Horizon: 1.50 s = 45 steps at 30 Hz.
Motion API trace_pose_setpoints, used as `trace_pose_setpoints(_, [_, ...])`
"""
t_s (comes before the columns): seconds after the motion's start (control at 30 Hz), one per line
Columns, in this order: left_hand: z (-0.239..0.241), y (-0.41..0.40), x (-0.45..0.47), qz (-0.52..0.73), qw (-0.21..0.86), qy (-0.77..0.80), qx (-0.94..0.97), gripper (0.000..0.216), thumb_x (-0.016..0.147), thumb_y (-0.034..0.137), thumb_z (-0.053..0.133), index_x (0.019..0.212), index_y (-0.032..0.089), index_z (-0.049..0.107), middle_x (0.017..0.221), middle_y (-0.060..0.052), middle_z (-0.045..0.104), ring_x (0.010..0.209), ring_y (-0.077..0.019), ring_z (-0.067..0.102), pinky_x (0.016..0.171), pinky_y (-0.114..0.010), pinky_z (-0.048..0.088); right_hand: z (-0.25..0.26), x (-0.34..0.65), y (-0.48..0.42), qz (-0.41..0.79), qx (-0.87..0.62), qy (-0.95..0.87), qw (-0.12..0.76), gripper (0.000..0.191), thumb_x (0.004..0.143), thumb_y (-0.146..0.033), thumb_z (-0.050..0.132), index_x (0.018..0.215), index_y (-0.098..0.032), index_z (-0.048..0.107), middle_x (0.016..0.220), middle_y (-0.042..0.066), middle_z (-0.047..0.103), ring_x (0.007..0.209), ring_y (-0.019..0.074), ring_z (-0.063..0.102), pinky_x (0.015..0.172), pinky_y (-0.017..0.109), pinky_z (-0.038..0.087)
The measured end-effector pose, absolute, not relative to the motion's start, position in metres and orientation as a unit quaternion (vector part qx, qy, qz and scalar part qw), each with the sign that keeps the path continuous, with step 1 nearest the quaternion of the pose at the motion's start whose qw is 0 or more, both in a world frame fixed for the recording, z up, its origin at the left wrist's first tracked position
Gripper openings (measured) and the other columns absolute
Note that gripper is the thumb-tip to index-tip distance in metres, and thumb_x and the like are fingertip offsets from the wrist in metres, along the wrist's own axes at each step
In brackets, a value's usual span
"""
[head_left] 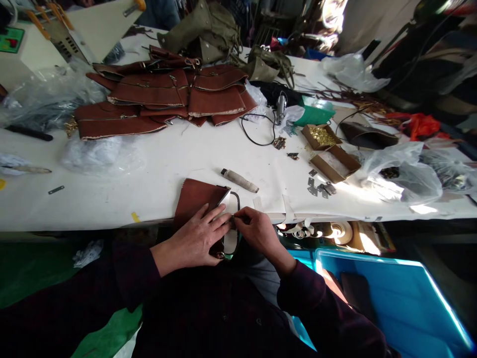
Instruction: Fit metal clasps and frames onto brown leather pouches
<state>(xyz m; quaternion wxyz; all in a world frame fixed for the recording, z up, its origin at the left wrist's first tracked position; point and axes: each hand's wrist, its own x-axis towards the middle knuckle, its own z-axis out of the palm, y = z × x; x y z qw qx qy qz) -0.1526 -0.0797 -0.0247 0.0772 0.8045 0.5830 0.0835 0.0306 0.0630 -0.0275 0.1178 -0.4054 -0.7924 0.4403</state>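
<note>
My left hand (196, 238) lies with fingers stretched out across a brown leather piece (192, 196), pressing it at the table's front edge. The piece has a pale inner face with a dark narrow strip (238, 199) curving along its right side. At that side my right hand (257, 228) is closed in a pinch, its fingertips close to the left fingers. A small dark tip shows at the pinch, too small to name. Beyond both hands lies a tape-wrapped tool handle (240, 180) with a dark end.
Brown leather bags (149, 94) are piled at the back, with olive bags (208, 30) behind. On the right are a box of brass-coloured bits (322, 135), small metal plates (312, 186) and plastic bags (406, 174). A blue bin (395, 288) stands below the table (112, 194).
</note>
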Motion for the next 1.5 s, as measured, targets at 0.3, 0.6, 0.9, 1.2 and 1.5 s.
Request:
trace_pose_setpoints(0.3, [-0.019,-0.076,-0.15,0.068,0.08,0.589,0.801,0.077,0.089,0.057,0.069,0.152,0.014,0.059,0.164,-0.016,0.054,0.164,-0.0386,0.025,0.134,-0.061,0.019,-0.045,0.03,0.059,0.41,-0.384,-0.81,0.168,0.023,0.091,-0.022,0.068,0.112,-0.021,0.075,0.085,0.002,0.074,0.075,0.0183,0.066,0.07,0.029,0.048])
trace_pose_setpoints(0.6, [-0.011,-0.076,-0.137,0.066,0.073,0.619,0.779,0.067,0.089,0.049,0.07,0.147,0.016,0.064,0.162,-0.016,0.057,0.162,-0.0383,0.031,0.128,-0.064,0.029,-0.005,0.008,0.121,0.258,-0.355,-0.865,0.244,0.023,0.096,-0.034,0.071,0.115,-0.022,0.077,0.11,0.009,0.076,0.091,0.0232,0.07,0.083,0.036,0.052])
trace_pose_setpoints(0.9, [-0.01,-0.078,-0.133,0.056,0.073,0.636,0.766,0.071,0.089,0.053,0.072,0.149,0.015,0.063,0.165,-0.015,0.054,0.161,-0.039,0.033,0.126,-0.065,0.034,-0.031,-0.048,0.171,0.222,-0.332,-0.906,0.139,0.031,0.096,-0.041,0.069,0.12,-0.022,0.075,0.119,0.013,0.073,0.111,0.0317,0.066,0.095,0.042,0.052])
trace_pose_setpoints(1.2, [-0.012,-0.077,-0.133,0.09,0.065,0.636,0.764,0.06,0.092,0.045,0.065,0.143,0.015,0.066,0.158,-0.016,0.061,0.16,-0.0384,0.035,0.124,-0.067,0.034,0.004,-0.02,0.102,0.713,-0.277,-0.503,0.401,0.04,0.097,-0.064,0.058,0.091,-0.025,0.06,0.076,-0.002,0.056,0.058,0.0138,0.057,0.051,0.026,0.048])
trace_pose_setpoints(1.5, [-0.017,-0.079,-0.133,0.114,0.066,0.643,0.755,0.057,0.092,0.043,0.066,0.144,0.018,0.066,0.162,-0.018,0.056,0.162,-0.0378,0.033,0.127,-0.065,0.031,-0.009,-0.025,0.059,0.642,-0.298,-0.595,0.381,0.049,0.096,-0.061,0.07,0.072,-0.026,0.045,0.056,-0.006,0.047,0.047,0.0125,0.044,0.048,0.028,0.04])
